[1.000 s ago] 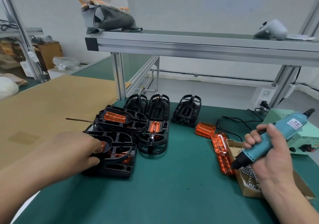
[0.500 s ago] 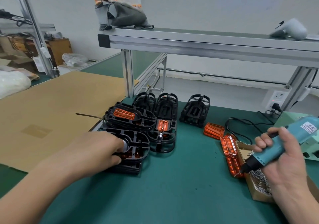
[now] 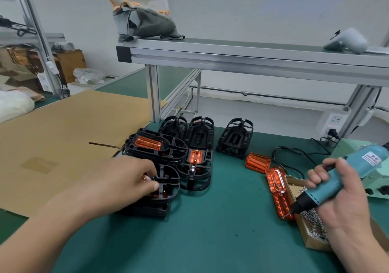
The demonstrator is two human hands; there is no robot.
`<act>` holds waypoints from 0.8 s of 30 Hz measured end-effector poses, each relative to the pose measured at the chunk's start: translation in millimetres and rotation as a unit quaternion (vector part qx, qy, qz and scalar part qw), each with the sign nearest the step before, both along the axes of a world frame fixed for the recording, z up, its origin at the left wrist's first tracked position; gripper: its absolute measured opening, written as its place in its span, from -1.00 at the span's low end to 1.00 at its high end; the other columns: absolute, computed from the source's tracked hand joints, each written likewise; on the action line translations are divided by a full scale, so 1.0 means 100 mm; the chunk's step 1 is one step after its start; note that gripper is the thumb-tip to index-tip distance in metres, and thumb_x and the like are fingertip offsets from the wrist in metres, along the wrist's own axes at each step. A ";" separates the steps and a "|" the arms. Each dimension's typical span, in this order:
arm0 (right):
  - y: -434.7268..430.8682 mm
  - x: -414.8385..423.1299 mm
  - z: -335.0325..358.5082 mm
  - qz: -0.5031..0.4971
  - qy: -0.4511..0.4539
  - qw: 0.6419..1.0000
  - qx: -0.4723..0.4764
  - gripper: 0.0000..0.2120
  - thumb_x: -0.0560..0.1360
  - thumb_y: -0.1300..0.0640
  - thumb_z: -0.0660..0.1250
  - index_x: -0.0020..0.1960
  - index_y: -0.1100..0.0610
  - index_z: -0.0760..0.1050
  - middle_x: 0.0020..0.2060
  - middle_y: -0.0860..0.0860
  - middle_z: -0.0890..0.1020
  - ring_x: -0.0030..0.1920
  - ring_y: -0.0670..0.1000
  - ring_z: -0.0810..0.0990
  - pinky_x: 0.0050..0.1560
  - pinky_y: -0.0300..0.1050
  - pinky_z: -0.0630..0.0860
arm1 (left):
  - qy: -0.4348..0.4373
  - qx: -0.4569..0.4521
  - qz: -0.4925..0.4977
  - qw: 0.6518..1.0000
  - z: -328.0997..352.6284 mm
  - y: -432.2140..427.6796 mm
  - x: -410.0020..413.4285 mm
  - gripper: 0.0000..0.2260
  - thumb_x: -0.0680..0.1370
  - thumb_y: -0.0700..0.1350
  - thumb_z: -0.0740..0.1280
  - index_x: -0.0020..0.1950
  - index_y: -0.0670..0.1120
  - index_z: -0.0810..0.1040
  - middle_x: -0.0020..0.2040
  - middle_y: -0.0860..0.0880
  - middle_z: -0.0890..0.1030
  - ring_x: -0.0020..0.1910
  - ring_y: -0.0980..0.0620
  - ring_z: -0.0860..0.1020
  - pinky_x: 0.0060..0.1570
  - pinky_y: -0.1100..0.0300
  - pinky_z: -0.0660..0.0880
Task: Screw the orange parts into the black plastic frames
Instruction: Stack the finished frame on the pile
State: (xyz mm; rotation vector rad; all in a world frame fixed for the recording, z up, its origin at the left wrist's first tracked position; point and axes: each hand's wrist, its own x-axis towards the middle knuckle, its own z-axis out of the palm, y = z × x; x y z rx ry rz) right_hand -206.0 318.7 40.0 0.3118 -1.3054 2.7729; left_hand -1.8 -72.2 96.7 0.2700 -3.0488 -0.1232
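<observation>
Several black plastic frames (image 3: pixel 197 146) lie stacked at the middle of the green mat, some with an orange part (image 3: pixel 148 143) fitted. My left hand (image 3: pixel 124 180) grips the left rim of the nearest black frame (image 3: pixel 168 180), thumb and fingers curled on it. My right hand (image 3: pixel 345 201) holds a teal electric screwdriver (image 3: pixel 336 180), tip pointing down-left beside the loose orange parts (image 3: pixel 275 184). Another loose orange part (image 3: pixel 257 163) lies further back.
A cardboard box of screws (image 3: pixel 313 228) sits under my right hand. A pale green power unit (image 3: pixel 370 180) and black cable (image 3: pixel 294 157) are at the right. An aluminium shelf (image 3: pixel 252 60) spans overhead; cardboard sheet (image 3: pixel 52 142) covers the left.
My left hand has shifted on the nearest frame, fingers now curled over its rim. The right hand with the screwdriver stays near the screw box. The camera view moved slightly.
</observation>
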 end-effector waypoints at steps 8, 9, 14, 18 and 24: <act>0.04 -0.06 -0.02 0.000 -0.018 1.000 -0.002 -0.83 0.64 0.02 0.36 -0.11 0.02 0.58 -0.33 -0.05 0.42 -0.32 -0.06 0.46 -0.33 -0.22 0.50 | 0.074 0.108 0.001 0.991 0.25 0.53 -1.00 -0.73 0.62 0.18 0.28 -0.17 0.10 0.63 -0.31 0.18 0.65 -0.32 0.22 0.58 -0.35 0.18 0.44; 0.04 -0.07 -0.02 0.001 -0.019 1.000 -0.001 -0.83 0.64 0.01 0.36 -0.11 0.02 0.59 -0.33 -0.05 0.42 -0.32 -0.06 0.46 -0.33 -0.22 0.50 | 0.068 0.099 -0.005 0.993 0.26 0.59 -1.21 -0.72 0.61 0.17 0.28 -0.14 0.05 0.66 -0.29 0.10 0.67 -0.30 0.16 0.61 -0.34 0.17 0.49; 0.05 -0.09 -0.03 0.007 -0.028 1.000 -0.001 -0.82 0.66 0.03 0.35 -0.10 0.04 0.60 -0.33 -0.04 0.44 -0.32 -0.06 0.48 -0.34 -0.21 0.52 | 0.049 0.093 -0.025 0.994 0.10 1.01 -2.26 -0.72 0.56 0.04 0.32 -0.21 -0.09 0.66 -0.30 -0.04 0.67 -0.31 -0.05 0.60 -0.32 0.19 0.48; 0.07 -0.13 -0.05 0.005 -0.042 0.999 -0.010 -0.82 0.65 0.04 0.36 -0.11 0.05 0.61 -0.34 -0.02 0.45 -0.34 -0.04 0.48 -0.36 -0.19 0.52 | 0.040 0.079 -0.016 0.996 -0.20 1.25 -2.85 -0.78 0.57 0.04 0.33 -0.12 -0.08 0.64 -0.22 -0.04 0.63 -0.16 -0.11 0.64 -0.20 0.10 0.55; 0.12 -0.20 -0.10 0.002 -0.057 0.998 -0.021 -0.85 0.61 0.03 0.41 -0.09 0.07 0.61 -0.33 0.00 0.44 -0.33 -0.02 0.48 -0.35 -0.17 0.52 | 0.024 0.081 0.009 0.996 -0.51 1.37 -3.28 -0.63 0.55 0.31 0.30 -0.19 0.02 0.44 -0.19 0.02 0.57 -0.21 0.00 0.56 -0.28 0.13 0.43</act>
